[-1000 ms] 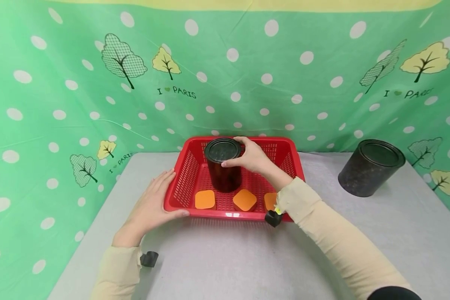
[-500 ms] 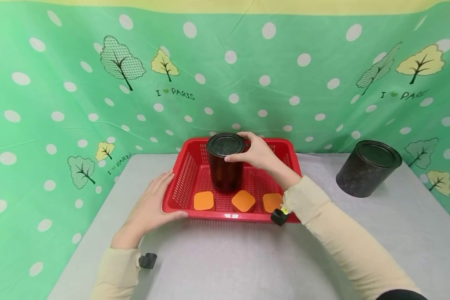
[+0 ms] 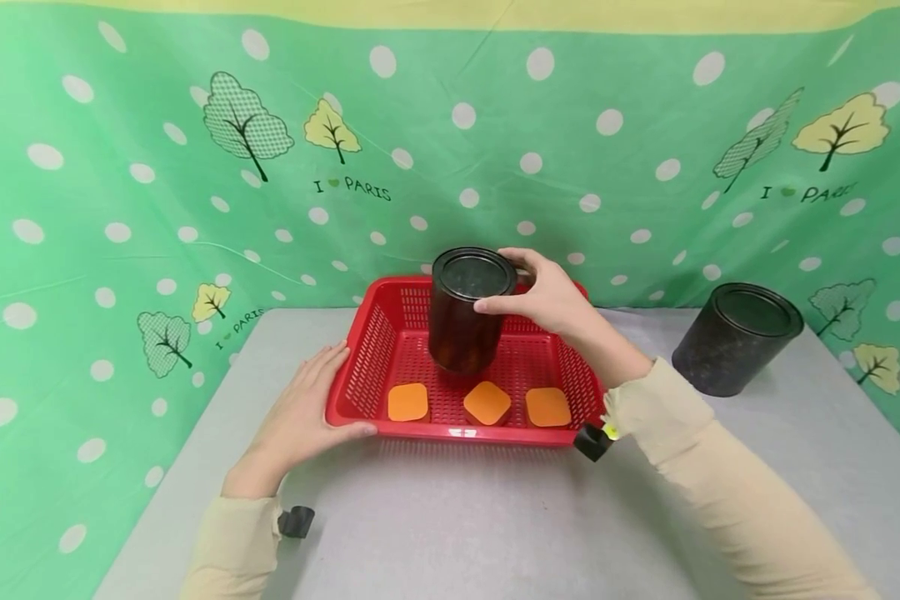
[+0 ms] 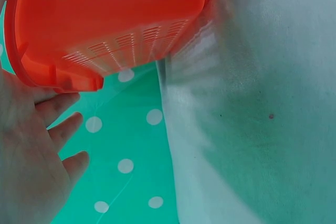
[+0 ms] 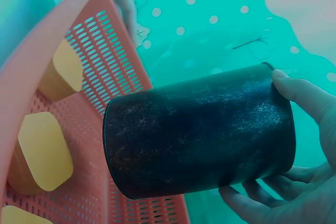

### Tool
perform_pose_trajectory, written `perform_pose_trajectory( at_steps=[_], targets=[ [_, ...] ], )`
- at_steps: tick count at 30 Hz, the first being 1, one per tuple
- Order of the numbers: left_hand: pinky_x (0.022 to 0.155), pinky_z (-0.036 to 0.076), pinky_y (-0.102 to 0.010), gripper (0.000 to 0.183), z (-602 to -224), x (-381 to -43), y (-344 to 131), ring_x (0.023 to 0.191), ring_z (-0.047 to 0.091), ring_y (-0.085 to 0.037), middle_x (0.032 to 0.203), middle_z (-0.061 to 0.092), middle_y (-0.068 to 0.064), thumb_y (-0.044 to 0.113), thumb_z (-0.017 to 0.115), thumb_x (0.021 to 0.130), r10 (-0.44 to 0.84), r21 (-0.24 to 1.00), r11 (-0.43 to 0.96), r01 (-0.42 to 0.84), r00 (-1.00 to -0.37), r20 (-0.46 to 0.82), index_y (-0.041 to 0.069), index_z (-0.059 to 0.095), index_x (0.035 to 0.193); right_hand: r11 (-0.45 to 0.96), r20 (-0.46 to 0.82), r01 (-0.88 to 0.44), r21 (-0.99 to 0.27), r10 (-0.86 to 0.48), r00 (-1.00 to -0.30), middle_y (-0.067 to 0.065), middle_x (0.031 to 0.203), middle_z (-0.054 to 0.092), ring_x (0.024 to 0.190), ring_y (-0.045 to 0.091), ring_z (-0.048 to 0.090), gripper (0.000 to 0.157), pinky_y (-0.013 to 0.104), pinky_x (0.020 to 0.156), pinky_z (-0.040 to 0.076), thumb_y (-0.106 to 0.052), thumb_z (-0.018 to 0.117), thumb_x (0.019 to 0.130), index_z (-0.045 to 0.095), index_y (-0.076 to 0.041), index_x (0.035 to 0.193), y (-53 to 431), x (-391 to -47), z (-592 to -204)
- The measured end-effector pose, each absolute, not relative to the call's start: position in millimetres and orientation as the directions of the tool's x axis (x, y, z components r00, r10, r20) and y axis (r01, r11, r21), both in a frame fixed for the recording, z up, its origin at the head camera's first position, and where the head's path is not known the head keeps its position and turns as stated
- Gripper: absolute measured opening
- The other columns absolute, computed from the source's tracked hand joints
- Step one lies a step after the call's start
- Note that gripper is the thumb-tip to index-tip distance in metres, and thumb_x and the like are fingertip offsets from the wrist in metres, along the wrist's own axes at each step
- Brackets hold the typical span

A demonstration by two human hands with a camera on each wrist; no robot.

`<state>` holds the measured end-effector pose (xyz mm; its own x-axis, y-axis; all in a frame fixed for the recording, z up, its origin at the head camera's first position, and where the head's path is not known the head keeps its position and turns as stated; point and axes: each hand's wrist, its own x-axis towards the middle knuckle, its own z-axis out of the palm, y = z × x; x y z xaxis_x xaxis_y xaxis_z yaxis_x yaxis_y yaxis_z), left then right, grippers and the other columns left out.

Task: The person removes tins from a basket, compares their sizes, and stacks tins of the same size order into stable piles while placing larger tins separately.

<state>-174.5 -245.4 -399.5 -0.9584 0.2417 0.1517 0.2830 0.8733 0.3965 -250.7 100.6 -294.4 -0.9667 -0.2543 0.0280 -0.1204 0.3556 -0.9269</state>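
My right hand point(image 3: 551, 292) grips a black can point(image 3: 465, 325) from its right side near the top, thumb in front and fingers behind. The can hangs slightly tilted over the red plastic basket point(image 3: 461, 431), its bottom overlapping the basket floor in the head view. In the right wrist view the can point(image 5: 199, 135) shows its scuffed dark side, fingers spread under it. My left hand point(image 3: 300, 417) rests against the basket's front left corner, thumb along the front rim and straight fingers on the left side. Three orange blocks point(image 3: 487, 403) sit in a row at the basket's front.
A second, wider black can point(image 3: 735, 337) stands on the grey table point(image 3: 450, 525) to the right of the basket. A green dotted curtain point(image 3: 607, 200) hangs close behind the basket and along both sides of the table.
My right hand has lifted the can up and to the right inside the basket, uncovering the rightmost orange block. My left hand has stayed at the basket's corner.
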Motion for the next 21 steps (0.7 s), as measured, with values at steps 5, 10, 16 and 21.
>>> perform_pose_trajectory(
  at_steps=[5, 10, 16, 21],
  targets=[
    [0.123, 0.023, -0.060, 0.121, -397.7, -173.9, -245.1, 0.152, 0.022, -0.035, 0.164, 0.027, -0.011, 0.069, 0.079, 0.067, 0.241, 0.393, 0.875, 0.281, -0.959, 0.149, 0.013, 0.023, 0.159, 0.340, 0.021, -0.110, -0.934, -0.255, -0.967, 0.007, 0.139, 0.055, 0.124, 0.024, 0.054, 0.080, 0.039, 0.099, 0.052, -0.027, 0.082, 0.081, 0.041, -0.016, 0.149, 110.9, -239.6, -285.4],
    [0.124, 0.022, -0.059, 0.121, -397.4, -174.1, -245.2, 0.152, 0.022, -0.035, 0.164, 0.027, -0.011, 0.069, 0.079, 0.067, 0.242, 0.394, 0.875, 0.282, -0.959, 0.150, 0.013, 0.024, 0.159, 0.369, 0.036, -0.130, -0.920, -0.253, -0.967, 0.006, 0.141, 0.054, 0.124, 0.024, 0.054, 0.076, 0.035, 0.097, 0.052, -0.026, 0.079, 0.084, 0.040, -0.017, 0.150, 124.6, -227.0, -278.4],
    [0.123, 0.022, -0.060, 0.119, -398.7, -174.3, -245.1, 0.151, 0.022, -0.036, 0.164, 0.027, -0.012, 0.068, 0.079, 0.069, 0.237, 0.415, 0.866, 0.279, -0.960, 0.150, 0.013, 0.023, 0.159, 0.384, 0.060, -0.153, -0.911, -0.243, -0.968, 0.005, 0.147, 0.050, 0.130, 0.025, 0.050, 0.074, 0.025, 0.094, 0.050, -0.024, 0.076, 0.087, 0.039, -0.016, 0.151, 144.0, -213.5, -274.4],
    [0.120, 0.029, -0.063, 0.118, -399.6, -174.2, -245.0, 0.150, 0.024, -0.035, 0.164, 0.027, -0.010, 0.066, 0.078, 0.070, 0.231, 0.438, 0.856, 0.274, -0.961, 0.150, 0.014, 0.023, 0.159, 0.377, 0.079, -0.164, -0.912, -0.231, -0.970, 0.004, 0.149, 0.047, 0.132, 0.022, 0.048, 0.073, 0.020, 0.095, 0.047, -0.022, 0.074, 0.089, 0.038, -0.018, 0.152, 161.6, -203.0, -272.2]
  ],
)
